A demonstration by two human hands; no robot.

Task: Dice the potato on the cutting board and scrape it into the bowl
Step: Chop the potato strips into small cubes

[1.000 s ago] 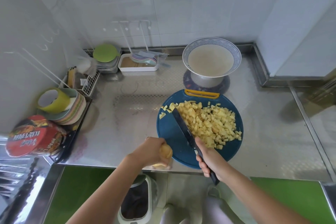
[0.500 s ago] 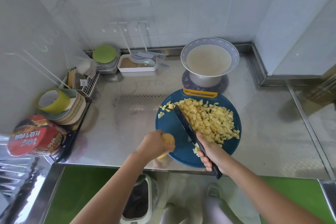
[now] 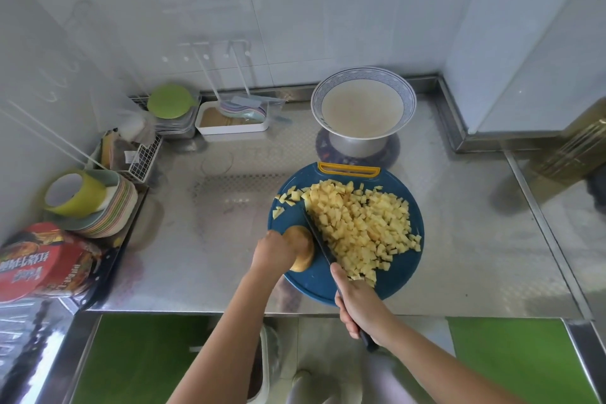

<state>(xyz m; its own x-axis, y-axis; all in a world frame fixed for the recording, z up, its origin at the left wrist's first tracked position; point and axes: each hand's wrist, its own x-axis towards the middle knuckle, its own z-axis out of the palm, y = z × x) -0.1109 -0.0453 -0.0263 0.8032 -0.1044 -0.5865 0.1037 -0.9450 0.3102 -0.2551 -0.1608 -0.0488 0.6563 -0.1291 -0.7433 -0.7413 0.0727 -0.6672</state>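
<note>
A potato piece point(image 3: 303, 254) is held down on the blue cutting board point(image 3: 314, 282), near its eight o'clock edge, by the left hand point(image 3: 273, 251), whose fingers are curled over it. The knife point(image 3: 317, 236) is grasped by the handle in the right hand point(image 3: 360, 307), fingers clenched round it. Its blade is laid between the piece and the diced potato point(image 3: 360, 226), which is heaped from the board's centre toward three o'clock. The board is set on the steel table point(image 3: 203, 249), and the bowl point(image 3: 362, 70) is seen just beyond the board's twelve o'clock.
</note>
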